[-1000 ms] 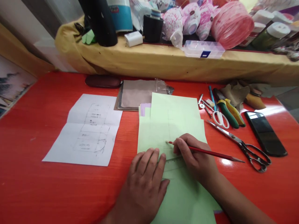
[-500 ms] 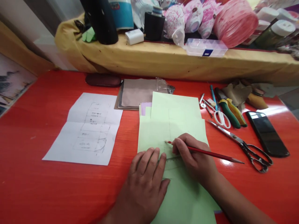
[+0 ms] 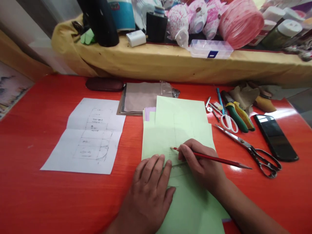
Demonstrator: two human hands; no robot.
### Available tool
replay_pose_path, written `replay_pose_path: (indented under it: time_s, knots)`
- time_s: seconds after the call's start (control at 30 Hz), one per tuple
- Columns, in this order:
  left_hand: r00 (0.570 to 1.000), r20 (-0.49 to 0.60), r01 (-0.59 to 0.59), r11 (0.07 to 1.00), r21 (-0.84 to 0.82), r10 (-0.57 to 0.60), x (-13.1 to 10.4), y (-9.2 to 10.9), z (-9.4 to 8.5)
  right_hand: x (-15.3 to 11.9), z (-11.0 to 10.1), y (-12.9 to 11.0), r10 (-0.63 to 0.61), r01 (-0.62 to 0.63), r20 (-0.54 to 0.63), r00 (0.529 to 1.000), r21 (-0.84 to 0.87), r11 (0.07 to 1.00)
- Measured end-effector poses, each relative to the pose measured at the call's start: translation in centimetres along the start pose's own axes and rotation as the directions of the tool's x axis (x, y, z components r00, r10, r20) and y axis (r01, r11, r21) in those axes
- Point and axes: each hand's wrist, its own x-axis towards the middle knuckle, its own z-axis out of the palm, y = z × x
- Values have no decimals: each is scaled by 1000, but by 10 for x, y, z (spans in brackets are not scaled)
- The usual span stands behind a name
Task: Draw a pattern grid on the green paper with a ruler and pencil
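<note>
My right hand grips a red pencil, whose pale tip meets the light green paper. The pencil's other end points right, over the red table. My left hand lies palm down on the lower part of the green sheets, its fingers stretched out. Between the two hands runs the edge of what looks like a clear ruler, mostly hidden. Faint pencil lines cross the paper. A white sheet with a hand-drawn diagram lies to the left.
Right of the paper lie large scissors, small white-handled scissors, green-yellow pliers and a black phone. Behind are brown sheets and a dark red case. A cloth-covered ledge holds jars and a plastic box.
The whole view has shifted slightly, so things appear a little further left. Both hands and the pencil keep nearly the same place on the paper.
</note>
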Motion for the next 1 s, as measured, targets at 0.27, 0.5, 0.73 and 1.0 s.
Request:
replay_pose_path:
  time_s: [0.27,0.5,0.73,1.0]
  knots:
    - [1000,2,9,1000,-7,-9,2,0,0,1,0,-2,-14,15,35,999,-31,999]
    - [1000,18,4,1000,-8,-4,0,0,-1,0,-2,-1,-28,27,-40,999,-5,1000]
    - [1000,8,-2,1000,-4,2,1,-1,-1,3,3,-6,-101,102,-28,995,31,994]
    - [1000,12,7,1000,5,-7,0,0,0,4,4,-7,-63,63,15,998,-35,997]
